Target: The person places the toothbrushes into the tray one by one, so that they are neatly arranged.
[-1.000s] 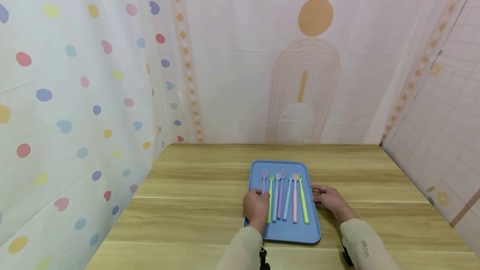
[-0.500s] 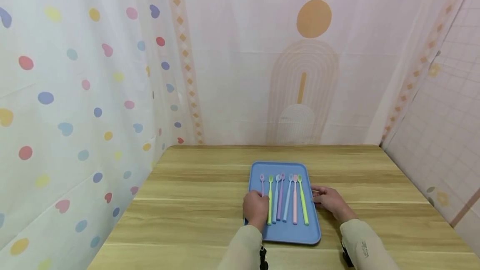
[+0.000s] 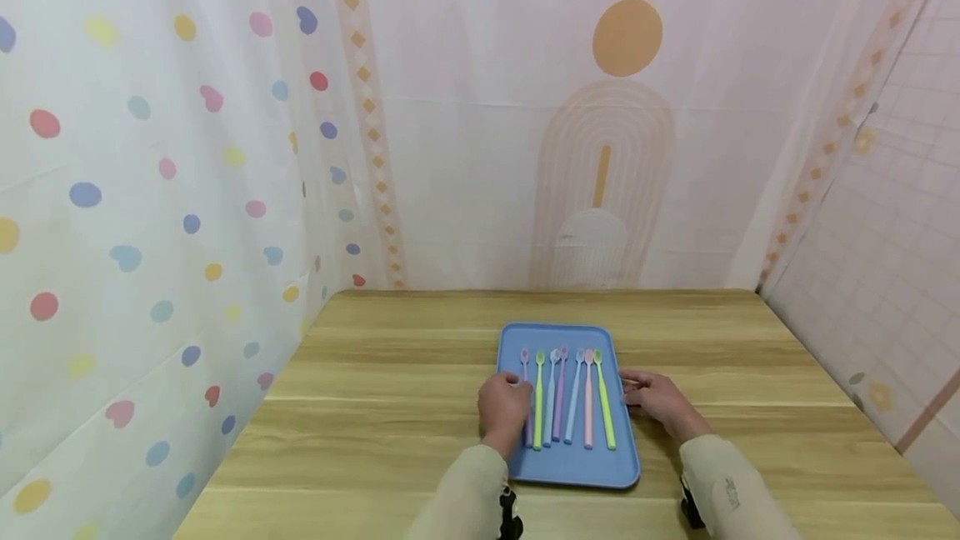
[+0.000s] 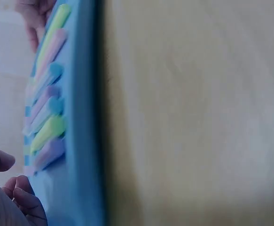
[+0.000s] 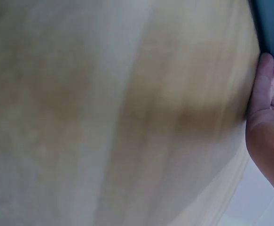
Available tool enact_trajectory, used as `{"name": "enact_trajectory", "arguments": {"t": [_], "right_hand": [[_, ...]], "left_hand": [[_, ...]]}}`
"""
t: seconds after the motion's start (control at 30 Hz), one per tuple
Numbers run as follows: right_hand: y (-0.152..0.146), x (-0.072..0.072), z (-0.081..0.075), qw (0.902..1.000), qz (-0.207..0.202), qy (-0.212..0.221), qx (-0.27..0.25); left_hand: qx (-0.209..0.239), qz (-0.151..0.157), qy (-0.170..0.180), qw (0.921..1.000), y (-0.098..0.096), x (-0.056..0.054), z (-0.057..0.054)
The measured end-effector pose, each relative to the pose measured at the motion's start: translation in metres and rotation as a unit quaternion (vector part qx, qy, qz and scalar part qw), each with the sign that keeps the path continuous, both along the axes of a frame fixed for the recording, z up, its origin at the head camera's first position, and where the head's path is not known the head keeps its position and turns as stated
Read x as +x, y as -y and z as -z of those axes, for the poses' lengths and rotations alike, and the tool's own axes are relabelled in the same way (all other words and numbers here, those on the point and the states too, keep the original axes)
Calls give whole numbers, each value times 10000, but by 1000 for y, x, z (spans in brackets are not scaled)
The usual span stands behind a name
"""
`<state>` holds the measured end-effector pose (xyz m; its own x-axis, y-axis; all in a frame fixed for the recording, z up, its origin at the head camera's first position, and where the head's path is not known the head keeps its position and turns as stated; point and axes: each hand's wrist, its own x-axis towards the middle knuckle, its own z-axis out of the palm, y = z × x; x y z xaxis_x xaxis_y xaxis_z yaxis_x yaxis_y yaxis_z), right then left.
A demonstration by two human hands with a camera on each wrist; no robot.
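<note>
A blue tray lies on the wooden table, with several toothbrushes side by side in it, heads toward the far end. A purple toothbrush is leftmost, beside a green toothbrush. At the tray's left edge is my left hand, close to the purple toothbrush. In the left wrist view its thumb stands apart from the bent fingers, and nothing shows between them. My right hand holds the tray's right rim; the right wrist view shows the rim running between its digits.
The wooden table spreads out around the tray. A dotted curtain hangs at the left, a patterned curtain behind, and a checked curtain at the right.
My left hand has let go of the purple toothbrush and drawn slightly left, uncovering its handle. Earlier that toothbrush shifted a little toward me. The right hand has stayed at the rim.
</note>
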<state>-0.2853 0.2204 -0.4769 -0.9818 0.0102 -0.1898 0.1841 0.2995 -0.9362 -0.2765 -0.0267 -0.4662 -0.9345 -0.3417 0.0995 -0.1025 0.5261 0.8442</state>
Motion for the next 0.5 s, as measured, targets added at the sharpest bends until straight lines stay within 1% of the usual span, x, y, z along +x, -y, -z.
{"name": "enact_trajectory", "arguments": {"t": [0.07, 0.13, 0.2, 0.27, 0.3, 0.4, 0.5], "right_hand": [[0, 0, -1, 9999, -53, 25, 117], [1, 0, -1, 9998, -78, 38, 198], [2, -1, -2, 9996, -114, 28, 258], [2, -1, -4, 9994, -162, 19, 310], [2, -1, -4, 9993, -141, 20, 339], [2, 1, -2, 9989, -209, 23, 424], [3, 5, 3, 9988, -264, 6, 421]], "left_hand": [[31, 132, -203, 9997, 11, -4, -2], [-3, 190, -472, 9987, 26, -11, -2], [-51, 244, -658, 9975, 44, -16, -3], [-107, 299, -758, 9966, 64, -21, -4], [-202, 343, -869, 9954, 75, -23, -4], [-359, 477, -817, 9949, 110, -24, -6], [-577, 545, -598, 9951, 144, -22, -9]]}}
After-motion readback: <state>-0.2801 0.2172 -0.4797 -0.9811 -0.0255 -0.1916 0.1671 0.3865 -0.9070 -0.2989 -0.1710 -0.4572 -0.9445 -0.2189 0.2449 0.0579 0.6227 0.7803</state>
